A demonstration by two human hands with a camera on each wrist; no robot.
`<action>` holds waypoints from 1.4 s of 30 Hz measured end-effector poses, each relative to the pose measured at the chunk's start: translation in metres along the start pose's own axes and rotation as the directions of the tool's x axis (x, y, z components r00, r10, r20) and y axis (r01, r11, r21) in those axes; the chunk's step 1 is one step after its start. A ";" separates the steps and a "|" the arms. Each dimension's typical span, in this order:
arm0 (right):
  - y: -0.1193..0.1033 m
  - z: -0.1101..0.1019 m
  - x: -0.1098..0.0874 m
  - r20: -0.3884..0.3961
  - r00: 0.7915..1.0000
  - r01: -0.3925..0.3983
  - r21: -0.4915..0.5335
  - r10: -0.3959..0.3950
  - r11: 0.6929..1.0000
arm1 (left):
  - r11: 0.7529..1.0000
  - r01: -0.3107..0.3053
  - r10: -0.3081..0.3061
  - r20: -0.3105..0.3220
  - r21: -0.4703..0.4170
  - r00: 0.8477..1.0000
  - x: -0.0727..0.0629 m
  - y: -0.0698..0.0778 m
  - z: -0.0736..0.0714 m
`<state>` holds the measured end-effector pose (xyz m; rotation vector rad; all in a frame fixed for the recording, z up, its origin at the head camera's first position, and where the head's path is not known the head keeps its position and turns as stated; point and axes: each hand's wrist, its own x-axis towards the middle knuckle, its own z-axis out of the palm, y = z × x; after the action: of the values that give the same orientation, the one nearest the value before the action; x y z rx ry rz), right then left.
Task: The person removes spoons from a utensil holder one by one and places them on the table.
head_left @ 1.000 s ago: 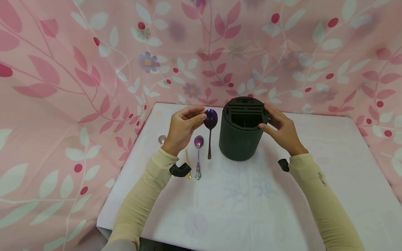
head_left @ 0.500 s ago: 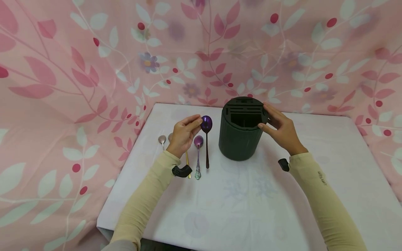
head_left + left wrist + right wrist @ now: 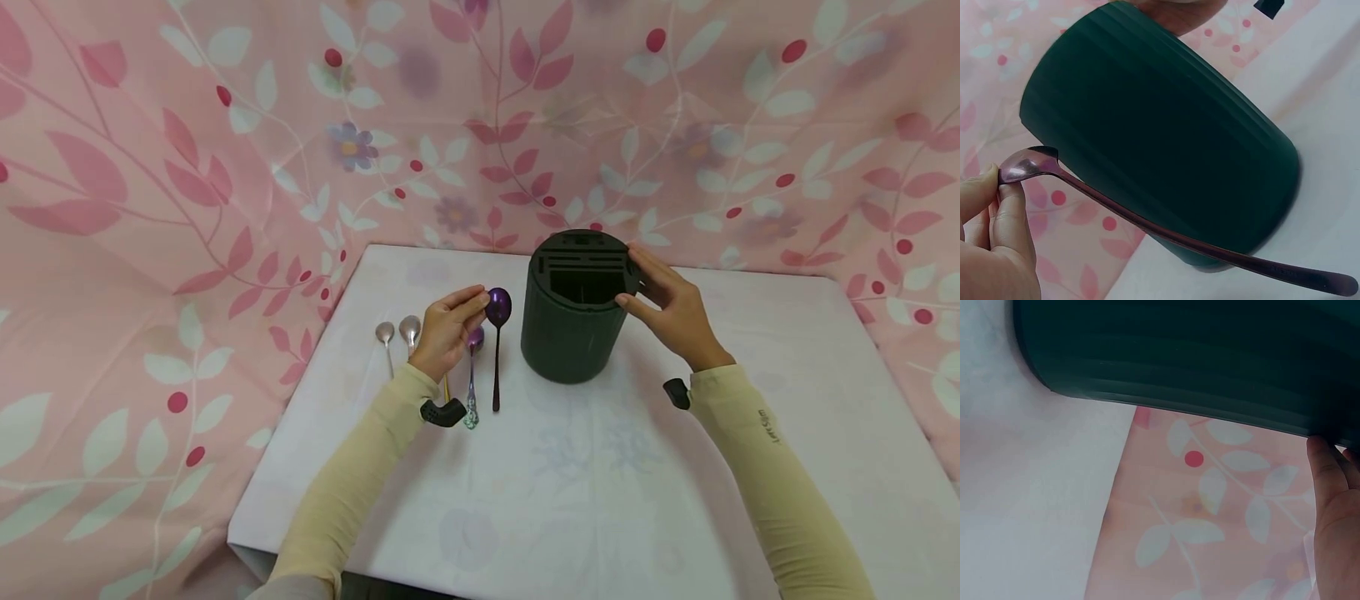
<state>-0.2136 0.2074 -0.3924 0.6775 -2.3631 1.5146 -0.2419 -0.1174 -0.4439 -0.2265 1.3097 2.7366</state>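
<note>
My left hand [image 3: 450,333] pinches a dark purple spoon [image 3: 498,308] by the edge of its bowl, between thumb and fingers. Its long handle points down toward the table, left of a dark green cylindrical utensil holder [image 3: 567,346]. In the left wrist view the spoon [image 3: 1166,232] crosses in front of the holder [image 3: 1147,137]. My right hand [image 3: 671,308] grips the holder's upper right side, thumb at the front of the rim and fingers farther back. The right wrist view shows that hand's fingers [image 3: 1329,469] against the holder wall [image 3: 1179,362].
Left of the holder, two silver spoons [image 3: 385,333] lie on the white-covered table [image 3: 585,508]. A gold handle [image 3: 447,388] and a purple spoon with an ornate green handle [image 3: 471,392] are partly hidden by my left hand. A pink floral curtain [image 3: 585,125] hangs behind.
The left hand has lowered the dark purple spoon beside the holder, then shifted slightly right. More of the silver spoons shows. The right hand and holder have stayed in place.
</note>
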 end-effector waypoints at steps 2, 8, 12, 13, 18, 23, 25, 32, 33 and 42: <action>0.001 0.000 0.000 0.000 1.000 0.003 0.013 -0.003 1.000 | 1.000 0.005 -0.005 -0.006 0.001 1.000 0.001 -0.003 0.000; 0.002 0.000 0.000 -0.002 1.000 0.003 0.034 -0.003 0.999 | 1.000 0.002 -0.002 -0.018 0.024 1.000 0.004 -0.011 -0.003; 0.002 -0.001 0.000 -0.012 1.000 0.007 0.033 -0.007 0.999 | 0.998 0.007 -0.006 -0.016 0.055 1.000 0.010 -0.018 -0.008; 0.003 -0.001 0.000 -0.013 1.000 0.009 0.039 -0.008 0.999 | 0.998 0.011 -0.009 -0.021 0.061 1.000 0.011 -0.020 -0.009; 0.002 0.000 0.000 -0.009 1.000 0.012 0.038 -0.012 0.999 | 0.998 0.023 -0.019 -0.070 0.064 0.997 0.018 -0.032 -0.016; 0.000 0.000 -0.001 -0.007 1.000 0.006 0.016 -0.006 1.000 | 0.998 0.016 -0.011 -0.093 0.060 0.996 0.023 -0.044 -0.020; 0.000 0.000 -0.001 -0.008 1.000 0.002 0.025 -0.002 1.000 | 0.998 0.022 -0.016 -0.105 0.061 0.994 0.025 -0.047 -0.021; 0.000 0.000 0.000 -0.007 1.000 -0.009 0.036 0.009 0.999 | 0.993 0.066 -0.049 -0.170 0.096 0.984 0.027 -0.055 -0.023; 0.000 0.000 0.000 -0.007 1.000 -0.011 0.030 0.011 0.999 | 0.993 0.067 -0.050 -0.174 0.097 0.984 0.028 -0.056 -0.024; -0.003 0.000 -0.001 -0.004 1.000 -0.015 -0.004 0.015 1.000 | 0.993 0.074 -0.051 -0.219 0.095 0.974 0.032 -0.064 -0.027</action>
<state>-0.2114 0.2062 -0.3904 0.6569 -2.3728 1.5160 -0.2610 -0.0978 -0.5150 -0.5604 1.4632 2.6425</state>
